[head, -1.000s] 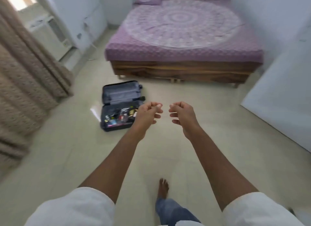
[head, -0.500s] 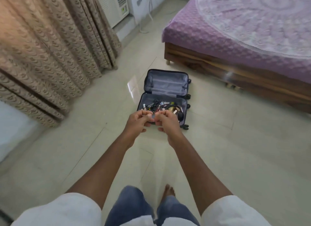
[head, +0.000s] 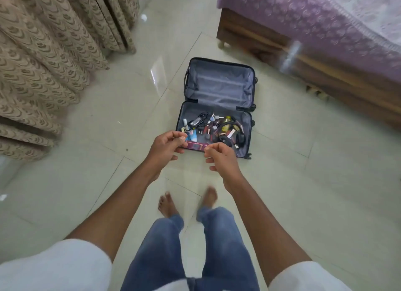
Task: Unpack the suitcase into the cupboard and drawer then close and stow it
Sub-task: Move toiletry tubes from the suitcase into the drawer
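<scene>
**A:** Grey lining all over that suitcase [head: 219, 89], it lies flat open on the floor tiles [head: 86, 182] right in front of your bare feet [head: 167, 205]. Far half's got nothing but lining showing, near half is a heap of small stuff: black headphones [head: 233, 134], cables, little tubes and bottles, too jumbled to name each one.

**B:** And your hands?

**A:** Both are out over the near edge of the case. Your left hand [head: 166, 146] has its fingers curled in, thumb against the forefinger, your right hand [head: 219, 157] is curled the same way. I can't tell if either is really pinching anything; a pink flat box [head: 195, 146] shows in the gap between them, looks like it's lying in the case.

**B:** Around it?

**A:** Wooden bed [head: 303, 58] with a purple cover [head: 314, 19] off to your right, beige patterned curtain [head: 54, 52] on your left.
</scene>
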